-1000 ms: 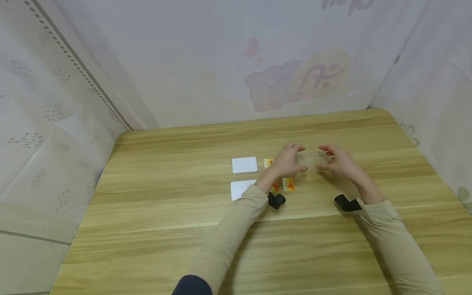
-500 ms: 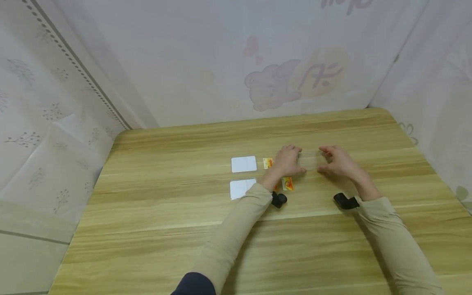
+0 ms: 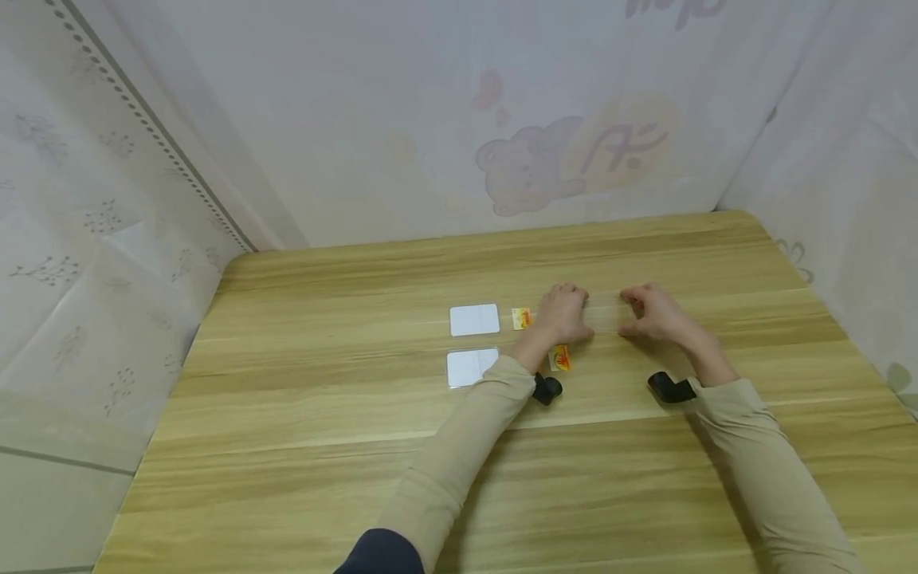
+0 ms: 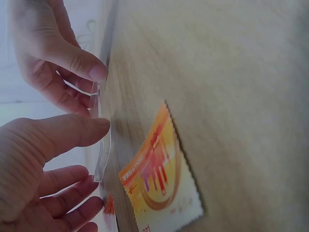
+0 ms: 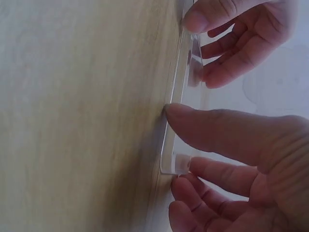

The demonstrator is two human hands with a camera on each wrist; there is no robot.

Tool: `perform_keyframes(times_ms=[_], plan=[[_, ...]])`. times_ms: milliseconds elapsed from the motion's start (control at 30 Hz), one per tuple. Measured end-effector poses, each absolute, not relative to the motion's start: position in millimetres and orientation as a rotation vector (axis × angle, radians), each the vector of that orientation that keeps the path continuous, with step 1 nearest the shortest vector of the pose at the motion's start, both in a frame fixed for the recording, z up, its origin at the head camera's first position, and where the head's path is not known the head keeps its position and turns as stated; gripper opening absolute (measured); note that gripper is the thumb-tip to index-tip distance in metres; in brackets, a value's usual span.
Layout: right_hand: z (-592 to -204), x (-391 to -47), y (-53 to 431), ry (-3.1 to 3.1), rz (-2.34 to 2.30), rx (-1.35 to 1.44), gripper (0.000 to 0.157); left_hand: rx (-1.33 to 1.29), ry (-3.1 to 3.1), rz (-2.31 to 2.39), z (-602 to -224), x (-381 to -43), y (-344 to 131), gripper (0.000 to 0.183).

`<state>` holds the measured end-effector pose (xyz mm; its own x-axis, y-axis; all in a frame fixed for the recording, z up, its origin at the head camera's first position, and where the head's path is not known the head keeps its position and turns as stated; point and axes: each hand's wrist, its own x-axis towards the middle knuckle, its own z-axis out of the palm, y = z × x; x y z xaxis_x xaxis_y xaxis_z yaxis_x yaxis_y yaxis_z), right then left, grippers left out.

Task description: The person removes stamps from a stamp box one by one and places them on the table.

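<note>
A shallow, clear plastic case (image 3: 605, 314) lies flat at the table, hard to make out against the wood in the head view. My left hand (image 3: 562, 313) holds its left end, thumb on the near edge and fingers on the far one. At the other end my right hand (image 3: 656, 315) grips it in the same way. From the right wrist, the clear rim (image 5: 166, 150) shows close to the tabletop between thumb and fingers. Under my left wrist sits an orange and yellow postage stamp (image 4: 157, 176) with perforated edges, slightly curled. Another stamp (image 3: 521, 318) lies left of that hand.
Two white rectangular pieces, a far one (image 3: 474, 320) and a near one (image 3: 469, 367), lie left of the stamps. Black wrist mounts (image 3: 548, 391) hang below both cuffs. The wooden table (image 3: 301, 383) meets a printed curtain (image 3: 402, 175) at its back.
Both hands have lowered the clear case to the table. My left forearm has shifted slightly right, and a stamp seen beside it earlier is now hidden.
</note>
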<state>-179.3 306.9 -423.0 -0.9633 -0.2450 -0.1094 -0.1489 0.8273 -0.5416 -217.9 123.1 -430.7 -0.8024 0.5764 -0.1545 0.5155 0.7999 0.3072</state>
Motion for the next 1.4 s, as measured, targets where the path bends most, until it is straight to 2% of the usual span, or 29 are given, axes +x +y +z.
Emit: perform_keyframes(times_ms=[467, 833, 1400], plan=[[-425, -182, 316, 2.853, -0.781, -0.429, 0.058, 0.872, 2.75, 0.423, -432, -220, 125, 0.062], [-419, -179, 320, 2.793, -0.956, -0.363, 0.065, 0.882, 2.676, 0.724, -425, -219, 116, 0.066], [-415, -175, 317, 2.884, -1.109, -0.526, 0.057, 0.983, 2.528, 1.13, -422, -223, 98, 0.065]])
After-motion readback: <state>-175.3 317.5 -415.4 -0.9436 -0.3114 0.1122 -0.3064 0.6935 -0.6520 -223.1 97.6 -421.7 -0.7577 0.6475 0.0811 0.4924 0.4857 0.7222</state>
